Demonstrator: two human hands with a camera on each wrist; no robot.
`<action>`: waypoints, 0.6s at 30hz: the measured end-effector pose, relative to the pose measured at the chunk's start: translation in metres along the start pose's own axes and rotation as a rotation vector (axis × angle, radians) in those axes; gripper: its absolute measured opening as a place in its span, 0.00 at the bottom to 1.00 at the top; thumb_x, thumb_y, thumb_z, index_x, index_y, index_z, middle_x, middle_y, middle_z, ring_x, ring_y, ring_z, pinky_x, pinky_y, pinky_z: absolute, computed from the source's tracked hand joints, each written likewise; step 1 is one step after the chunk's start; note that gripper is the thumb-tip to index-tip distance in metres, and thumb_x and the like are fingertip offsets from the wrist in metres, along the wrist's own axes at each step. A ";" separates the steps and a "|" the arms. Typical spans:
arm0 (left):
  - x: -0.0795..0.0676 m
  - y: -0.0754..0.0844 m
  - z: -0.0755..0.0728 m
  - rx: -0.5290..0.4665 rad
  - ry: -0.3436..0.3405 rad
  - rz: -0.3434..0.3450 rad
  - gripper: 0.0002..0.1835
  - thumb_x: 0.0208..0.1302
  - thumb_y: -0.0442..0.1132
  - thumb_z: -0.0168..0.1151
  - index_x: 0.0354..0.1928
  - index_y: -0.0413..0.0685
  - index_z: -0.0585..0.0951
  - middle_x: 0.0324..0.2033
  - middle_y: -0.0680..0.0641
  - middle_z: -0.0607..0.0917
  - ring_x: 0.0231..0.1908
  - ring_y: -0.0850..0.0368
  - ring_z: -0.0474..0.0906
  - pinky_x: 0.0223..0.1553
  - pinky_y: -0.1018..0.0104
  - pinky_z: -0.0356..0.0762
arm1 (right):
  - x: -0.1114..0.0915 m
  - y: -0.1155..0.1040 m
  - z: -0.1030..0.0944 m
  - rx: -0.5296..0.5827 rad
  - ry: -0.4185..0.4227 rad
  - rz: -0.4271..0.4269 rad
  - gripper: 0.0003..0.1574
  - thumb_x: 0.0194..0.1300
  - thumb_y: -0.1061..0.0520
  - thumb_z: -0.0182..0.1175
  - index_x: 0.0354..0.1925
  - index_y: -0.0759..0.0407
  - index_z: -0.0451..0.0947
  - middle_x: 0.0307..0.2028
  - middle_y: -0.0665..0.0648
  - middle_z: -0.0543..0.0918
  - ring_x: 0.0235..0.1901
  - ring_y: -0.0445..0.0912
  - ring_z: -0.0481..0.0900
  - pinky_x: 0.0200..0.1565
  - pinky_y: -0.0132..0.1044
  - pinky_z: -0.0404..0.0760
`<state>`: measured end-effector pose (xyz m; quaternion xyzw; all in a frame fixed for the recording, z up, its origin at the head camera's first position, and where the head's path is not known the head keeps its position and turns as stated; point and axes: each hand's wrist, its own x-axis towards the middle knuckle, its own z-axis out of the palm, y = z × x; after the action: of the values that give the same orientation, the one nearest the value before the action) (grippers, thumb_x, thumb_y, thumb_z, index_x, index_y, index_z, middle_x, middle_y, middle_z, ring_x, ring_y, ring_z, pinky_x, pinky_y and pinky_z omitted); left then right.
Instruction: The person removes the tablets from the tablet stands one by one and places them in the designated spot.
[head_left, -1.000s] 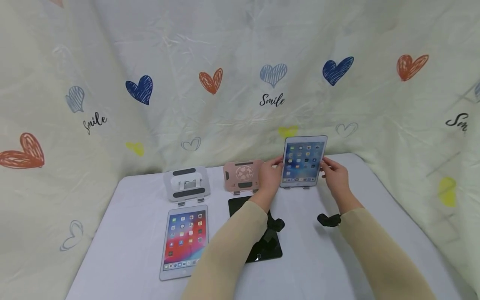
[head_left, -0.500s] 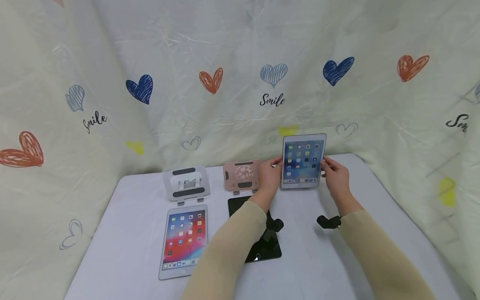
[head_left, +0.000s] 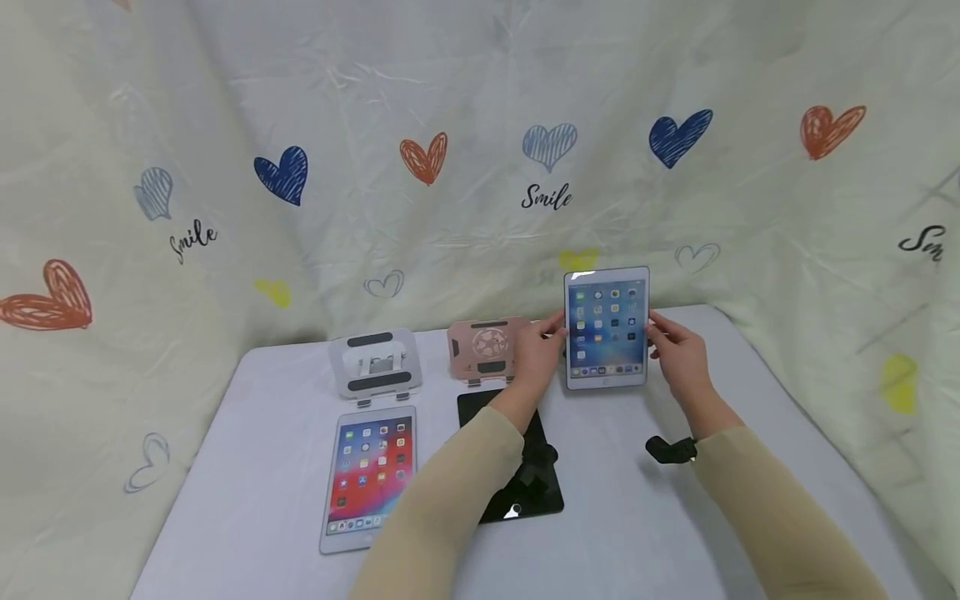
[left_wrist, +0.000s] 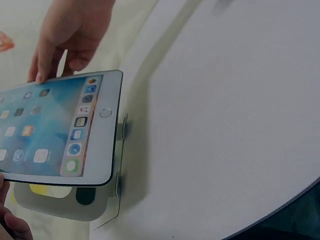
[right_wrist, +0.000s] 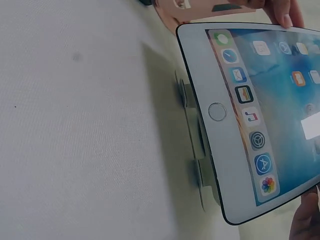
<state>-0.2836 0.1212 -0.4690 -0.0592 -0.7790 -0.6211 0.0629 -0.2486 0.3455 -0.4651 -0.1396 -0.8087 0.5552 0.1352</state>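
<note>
Both hands hold a white-framed tablet (head_left: 607, 329) by its long sides, screen lit with app icons and tilted toward me. My left hand (head_left: 536, 354) pinches the left edge and my right hand (head_left: 678, 358) the right edge. Behind the tablet stands a pale grey-green tablet stand (left_wrist: 97, 205), mostly hidden; its small lip tabs (right_wrist: 187, 95) show past the tablet's lower edge. In the left wrist view, the tablet's lower corner sits out in front of the stand's plate.
A pink stand (head_left: 468, 354) and a white stand (head_left: 378, 383) sit left along the table's back. A black tablet (head_left: 532, 492) lies under the left forearm. Another white tablet (head_left: 371, 467) with a red-blue screen lies left of it. A heart-printed curtain (head_left: 480, 83) hangs behind.
Both hands have drawn the tablet off the stand's lip, toward me and more upright. The lip tabs seen below it in the head view a second ago are now covered.
</note>
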 end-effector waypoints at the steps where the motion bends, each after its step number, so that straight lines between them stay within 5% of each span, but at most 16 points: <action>1: -0.001 0.000 -0.001 -0.001 -0.004 0.001 0.18 0.66 0.39 0.66 0.57 0.60 0.84 0.33 0.60 0.83 0.30 0.65 0.73 0.27 0.72 0.72 | -0.001 0.000 -0.001 -0.003 -0.010 0.003 0.31 0.75 0.43 0.53 0.70 0.52 0.69 0.48 0.52 0.78 0.41 0.49 0.75 0.35 0.28 0.77; 10: -0.012 0.003 -0.008 -0.018 -0.041 -0.026 0.18 0.66 0.40 0.67 0.57 0.62 0.84 0.33 0.61 0.82 0.33 0.64 0.73 0.30 0.71 0.74 | -0.008 -0.001 -0.010 -0.031 -0.087 0.012 0.33 0.75 0.43 0.53 0.71 0.53 0.68 0.48 0.55 0.78 0.42 0.47 0.75 0.38 0.31 0.79; 18: -0.027 -0.004 -0.012 -0.017 -0.057 -0.097 0.18 0.65 0.41 0.68 0.57 0.65 0.84 0.34 0.61 0.82 0.33 0.63 0.74 0.30 0.69 0.73 | -0.013 0.003 -0.020 -0.065 -0.220 0.045 0.36 0.75 0.40 0.51 0.72 0.56 0.65 0.59 0.63 0.74 0.48 0.51 0.73 0.40 0.27 0.78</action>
<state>-0.2575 0.1088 -0.4746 -0.0396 -0.7770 -0.6282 0.0097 -0.2290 0.3589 -0.4622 -0.1003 -0.8330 0.5434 0.0286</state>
